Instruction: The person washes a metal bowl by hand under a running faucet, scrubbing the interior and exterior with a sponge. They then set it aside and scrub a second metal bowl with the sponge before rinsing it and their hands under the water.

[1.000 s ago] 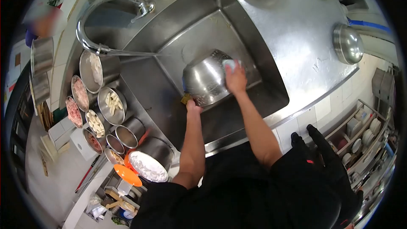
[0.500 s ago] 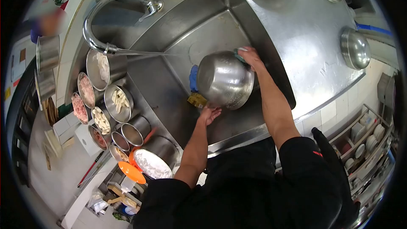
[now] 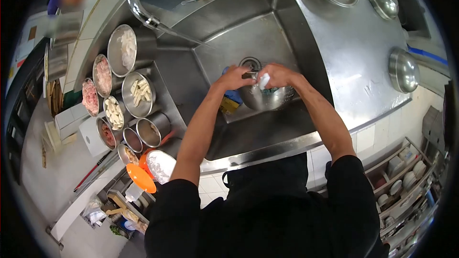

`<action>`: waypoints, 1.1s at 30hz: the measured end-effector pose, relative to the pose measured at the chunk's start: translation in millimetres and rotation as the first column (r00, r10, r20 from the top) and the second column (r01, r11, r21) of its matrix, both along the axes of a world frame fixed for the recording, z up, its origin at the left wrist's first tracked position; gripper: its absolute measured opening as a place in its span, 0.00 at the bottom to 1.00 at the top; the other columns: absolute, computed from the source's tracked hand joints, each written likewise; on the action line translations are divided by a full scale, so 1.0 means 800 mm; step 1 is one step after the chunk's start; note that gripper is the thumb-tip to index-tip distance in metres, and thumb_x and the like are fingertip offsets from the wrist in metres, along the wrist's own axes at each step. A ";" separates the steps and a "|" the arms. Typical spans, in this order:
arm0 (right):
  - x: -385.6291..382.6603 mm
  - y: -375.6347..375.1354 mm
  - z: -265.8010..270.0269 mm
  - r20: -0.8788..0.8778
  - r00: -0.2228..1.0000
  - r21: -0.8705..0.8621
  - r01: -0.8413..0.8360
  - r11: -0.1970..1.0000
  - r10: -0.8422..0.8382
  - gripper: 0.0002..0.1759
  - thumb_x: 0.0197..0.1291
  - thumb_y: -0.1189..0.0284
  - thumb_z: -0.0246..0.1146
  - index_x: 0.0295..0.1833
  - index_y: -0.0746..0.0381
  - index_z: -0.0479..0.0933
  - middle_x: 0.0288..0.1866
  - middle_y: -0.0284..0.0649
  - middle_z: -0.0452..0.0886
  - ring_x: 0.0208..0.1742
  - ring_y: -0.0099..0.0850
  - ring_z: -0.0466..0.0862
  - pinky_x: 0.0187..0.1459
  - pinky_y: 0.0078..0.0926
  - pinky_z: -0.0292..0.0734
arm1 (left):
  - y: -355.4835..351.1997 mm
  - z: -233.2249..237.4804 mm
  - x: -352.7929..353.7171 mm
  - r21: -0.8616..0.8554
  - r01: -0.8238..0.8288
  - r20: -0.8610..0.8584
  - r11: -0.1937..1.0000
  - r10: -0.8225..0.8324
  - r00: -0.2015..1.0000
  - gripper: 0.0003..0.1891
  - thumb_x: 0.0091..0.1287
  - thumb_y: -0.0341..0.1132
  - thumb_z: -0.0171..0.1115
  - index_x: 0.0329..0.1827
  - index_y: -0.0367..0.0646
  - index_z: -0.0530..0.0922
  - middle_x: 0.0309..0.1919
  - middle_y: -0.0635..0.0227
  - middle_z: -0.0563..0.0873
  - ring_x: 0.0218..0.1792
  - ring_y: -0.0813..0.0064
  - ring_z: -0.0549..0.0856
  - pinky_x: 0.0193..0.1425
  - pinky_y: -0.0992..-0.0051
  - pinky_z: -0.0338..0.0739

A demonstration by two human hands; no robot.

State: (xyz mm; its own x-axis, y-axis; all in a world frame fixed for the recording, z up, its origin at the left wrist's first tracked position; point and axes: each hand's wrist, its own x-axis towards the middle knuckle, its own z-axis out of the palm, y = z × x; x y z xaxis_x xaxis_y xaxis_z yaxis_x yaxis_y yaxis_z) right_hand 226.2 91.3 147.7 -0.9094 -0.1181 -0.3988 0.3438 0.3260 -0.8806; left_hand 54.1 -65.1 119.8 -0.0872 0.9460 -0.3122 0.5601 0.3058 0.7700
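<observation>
Head view, looking down into a deep stainless-steel sink (image 3: 210, 62): a round shiny steel bowl (image 3: 266, 99) sits mouth-up near the sink's front wall, just beside the dark round drain (image 3: 249, 63). The left hand (image 3: 234, 76) has its fingers curled over the bowl's rim, gripping it. The right hand (image 3: 278, 74) is closed around a small white scrubbing pad (image 3: 264, 81) (only one end shows) at the same rim. A blue cloth (image 3: 233, 96) and a yellow sponge (image 3: 229, 106) lie against the bowl's left side
</observation>
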 end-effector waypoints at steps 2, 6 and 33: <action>0.010 0.009 0.003 0.024 0.995 0.095 0.096 0.991 -0.098 0.12 0.41 0.73 0.68 0.36 0.57 0.83 0.29 0.41 0.84 0.34 0.37 0.84 0.40 0.35 0.77 | 0.004 -0.001 0.014 -0.237 0.083 0.130 0.968 -0.053 0.990 0.19 0.71 0.42 0.57 0.57 0.38 0.78 0.44 0.57 0.87 0.41 0.62 0.83 0.51 0.68 0.75; 0.027 0.024 -0.009 -0.338 0.921 0.657 0.378 0.652 -0.193 0.18 0.43 0.66 0.71 0.44 0.51 0.84 0.60 0.41 0.78 0.62 0.42 0.76 0.59 0.38 0.71 | 0.015 -0.010 0.032 -0.130 -0.136 0.194 0.982 0.160 0.968 0.17 0.71 0.41 0.55 0.51 0.35 0.78 0.37 0.57 0.86 0.38 0.66 0.82 0.49 0.69 0.74; 0.011 -0.125 -0.138 0.013 0.786 0.324 0.581 0.747 -0.618 0.37 0.58 0.42 0.59 0.71 0.46 0.67 0.72 0.51 0.65 0.70 0.53 0.67 0.68 0.48 0.63 | -0.197 -0.099 0.046 -0.511 -0.858 0.231 0.047 0.969 -0.085 0.26 0.77 0.48 0.47 0.63 0.32 0.73 0.55 0.59 0.82 0.55 0.66 0.80 0.59 0.67 0.74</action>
